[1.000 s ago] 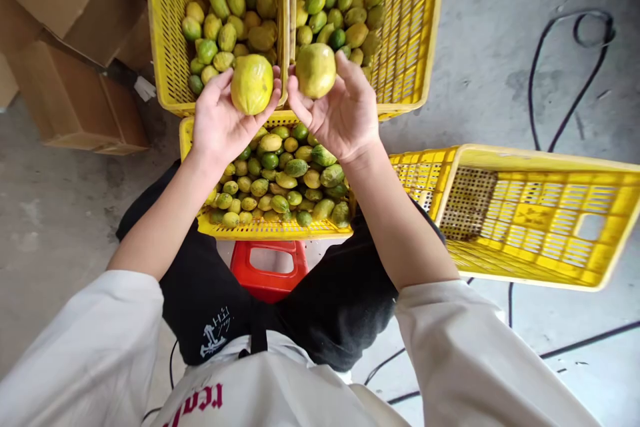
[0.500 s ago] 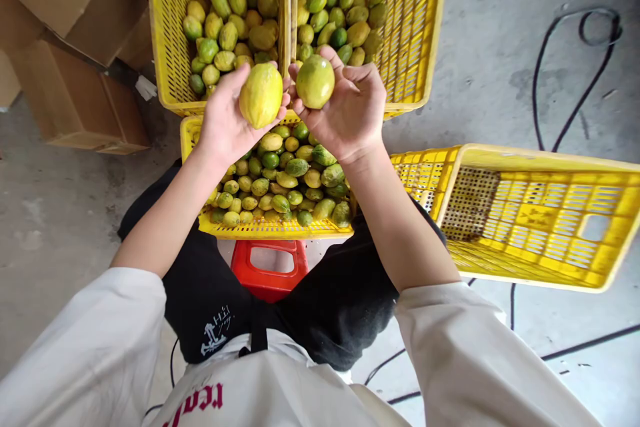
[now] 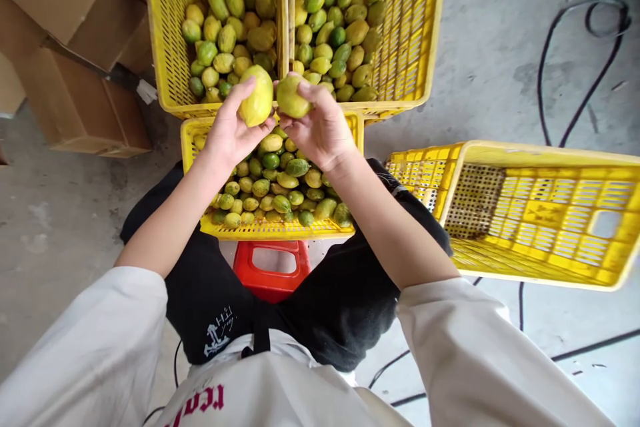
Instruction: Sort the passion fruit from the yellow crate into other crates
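My left hand (image 3: 233,123) grips a large yellow lemon (image 3: 257,97), thumb along its side and fingers beneath. Close beside it, my right hand (image 3: 323,123) holds a smaller yellow-green lemon (image 3: 292,97) between thumb and fingers. Both fruits are raised above a yellow crate (image 3: 280,232) of green and yellow lemons in front of me. Beyond it stand two more yellow crates, the left crate (image 3: 167,47) and the right crate (image 3: 425,33), each partly filled with lemons. My forearms and hands hide part of the near crate's contents.
A yellow crate (image 3: 545,213) lies on its side at the right. Brown cardboard boxes (image 3: 85,100) are piled at the far left. Below the near crate is a red plastic stool (image 3: 273,273). Black cable (image 3: 545,73) loops across the concrete floor at the right.
My right hand has moved left and down, its open palm turning over so the thumb now closes on the smaller lemon. My left hand's thumb has come round the larger lemon.
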Available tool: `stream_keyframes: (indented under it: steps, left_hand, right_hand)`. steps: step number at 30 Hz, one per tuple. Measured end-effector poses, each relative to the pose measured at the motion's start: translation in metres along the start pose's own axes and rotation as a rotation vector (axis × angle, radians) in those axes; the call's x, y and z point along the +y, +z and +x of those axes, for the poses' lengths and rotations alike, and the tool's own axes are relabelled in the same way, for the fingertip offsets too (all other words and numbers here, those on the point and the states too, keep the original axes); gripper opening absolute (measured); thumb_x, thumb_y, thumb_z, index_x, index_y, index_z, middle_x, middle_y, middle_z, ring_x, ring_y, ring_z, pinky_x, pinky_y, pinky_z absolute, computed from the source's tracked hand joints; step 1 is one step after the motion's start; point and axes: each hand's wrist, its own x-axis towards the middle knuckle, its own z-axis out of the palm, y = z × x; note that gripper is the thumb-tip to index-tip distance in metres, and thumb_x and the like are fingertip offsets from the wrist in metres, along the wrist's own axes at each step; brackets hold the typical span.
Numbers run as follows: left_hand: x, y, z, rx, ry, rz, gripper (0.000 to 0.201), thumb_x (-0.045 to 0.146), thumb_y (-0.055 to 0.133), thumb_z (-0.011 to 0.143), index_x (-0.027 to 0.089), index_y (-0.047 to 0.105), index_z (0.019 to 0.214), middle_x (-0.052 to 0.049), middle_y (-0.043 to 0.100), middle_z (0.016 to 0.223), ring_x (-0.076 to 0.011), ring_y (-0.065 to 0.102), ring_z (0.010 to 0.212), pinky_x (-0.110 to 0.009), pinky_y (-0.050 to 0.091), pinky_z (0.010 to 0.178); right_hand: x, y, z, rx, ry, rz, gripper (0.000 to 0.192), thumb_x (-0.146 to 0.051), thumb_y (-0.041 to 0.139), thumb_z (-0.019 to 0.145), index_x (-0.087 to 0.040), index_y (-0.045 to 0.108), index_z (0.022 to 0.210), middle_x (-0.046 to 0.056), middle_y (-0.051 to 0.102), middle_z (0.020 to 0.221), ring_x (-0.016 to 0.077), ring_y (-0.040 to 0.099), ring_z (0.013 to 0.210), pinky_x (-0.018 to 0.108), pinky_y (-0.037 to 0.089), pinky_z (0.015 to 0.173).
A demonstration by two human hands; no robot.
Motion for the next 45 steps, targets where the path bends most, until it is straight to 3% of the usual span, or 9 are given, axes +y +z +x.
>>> stream_keyframes:
  steps: [4, 7, 14, 17, 24, 28, 36, 41, 45]
  left_hand:
    - [0.003, -0.005, 0.004, 0.002, -0.027, -0.024, 0.009, 0.025, 0.061, 0.103, 0.022, 0.067, 0.096, -0.003, 0.077, 0.093, -0.0223, 0.07, 0.129, -0.025, 0.061, 0.096]
    - [0.011, -0.006, 0.006, 0.036, -0.005, -0.06, 0.005, 0.025, 0.064, 0.102, 0.025, 0.068, 0.104, -0.003, 0.078, 0.1, -0.0226, 0.075, 0.123, -0.028, 0.065, 0.093]
    - [0.021, -0.006, 0.005, 0.098, -0.07, -0.031, 0.032, 0.046, 0.049, 0.109, 0.022, 0.067, 0.119, -0.01, 0.077, 0.101, -0.0291, 0.077, 0.121, -0.033, 0.069, 0.086]
    - [0.022, -0.004, 0.001, 0.09, -0.076, -0.061, 0.032, 0.041, 0.042, 0.109, 0.022, 0.068, 0.117, -0.011, 0.077, 0.103, -0.0289, 0.075, 0.125, -0.034, 0.069, 0.092]
    - [0.018, -0.01, 0.007, 0.081, -0.055, -0.002, 0.01, 0.038, 0.069, 0.101, 0.028, 0.07, 0.099, -0.006, 0.079, 0.1, -0.0247, 0.077, 0.116, -0.024, 0.067, 0.083]
    - [0.014, -0.014, 0.006, 0.085, -0.088, 0.002, 0.01, 0.037, 0.068, 0.101, 0.027, 0.07, 0.102, -0.006, 0.079, 0.094, -0.0236, 0.08, 0.107, -0.024, 0.067, 0.078]
    - [0.01, -0.007, -0.012, 0.043, -0.172, 0.022, 0.02, 0.033, 0.062, 0.104, 0.023, 0.069, 0.119, -0.008, 0.081, 0.111, -0.0197, 0.081, 0.105, -0.022, 0.067, 0.081]
    - [0.002, -0.002, -0.018, 0.029, -0.125, -0.071, 0.031, 0.043, 0.051, 0.107, 0.021, 0.07, 0.117, -0.01, 0.081, 0.105, -0.0258, 0.08, 0.112, -0.03, 0.069, 0.083]
    - [-0.005, -0.003, -0.017, 0.064, -0.12, -0.144, 0.029, 0.029, 0.046, 0.104, 0.019, 0.07, 0.117, -0.009, 0.082, 0.101, -0.027, 0.079, 0.116, -0.038, 0.069, 0.094]
  right_hand:
    - [0.009, -0.006, 0.005, 0.034, 0.039, 0.054, 0.024, -0.023, 0.077, 0.087, -0.032, 0.063, 0.104, -0.007, 0.074, 0.101, 0.0191, 0.065, 0.12, 0.036, 0.064, 0.102]
    - [0.006, -0.007, 0.006, 0.055, 0.006, 0.067, 0.025, -0.019, 0.077, 0.087, -0.032, 0.063, 0.103, -0.007, 0.072, 0.097, 0.0171, 0.07, 0.112, 0.035, 0.065, 0.105]
    - [-0.001, 0.003, -0.012, 0.051, 0.047, 0.069, 0.012, -0.039, 0.063, 0.096, -0.029, 0.063, 0.102, -0.001, 0.076, 0.1, 0.0246, 0.072, 0.124, 0.047, 0.067, 0.1]
    - [0.0, -0.003, -0.012, 0.134, 0.067, 0.104, 0.013, -0.026, 0.06, 0.092, -0.028, 0.064, 0.104, 0.001, 0.077, 0.102, 0.023, 0.073, 0.123, 0.045, 0.069, 0.097]
    - [0.01, -0.027, 0.01, 0.268, 0.033, 0.005, 0.011, -0.031, 0.069, 0.092, -0.031, 0.059, 0.095, -0.001, 0.075, 0.105, 0.0238, 0.071, 0.126, 0.044, 0.07, 0.093]
    - [0.012, -0.028, 0.013, 0.261, 0.031, 0.036, 0.019, -0.022, 0.071, 0.084, -0.031, 0.058, 0.095, -0.002, 0.073, 0.105, 0.0222, 0.071, 0.123, 0.042, 0.07, 0.096]
    - [0.015, -0.026, 0.01, 0.207, -0.004, 0.009, 0.022, -0.029, 0.074, 0.081, -0.033, 0.058, 0.095, -0.002, 0.073, 0.105, 0.0244, 0.07, 0.125, 0.045, 0.069, 0.097]
    - [0.006, -0.017, -0.001, 0.227, 0.032, 0.037, 0.024, -0.025, 0.076, 0.079, -0.032, 0.06, 0.095, 0.0, 0.073, 0.099, 0.023, 0.072, 0.119, 0.041, 0.069, 0.098]
    - [0.0, -0.014, -0.006, 0.214, 0.052, 0.115, 0.02, -0.032, 0.074, 0.081, -0.029, 0.06, 0.095, 0.002, 0.075, 0.092, 0.0268, 0.075, 0.112, 0.045, 0.07, 0.095]
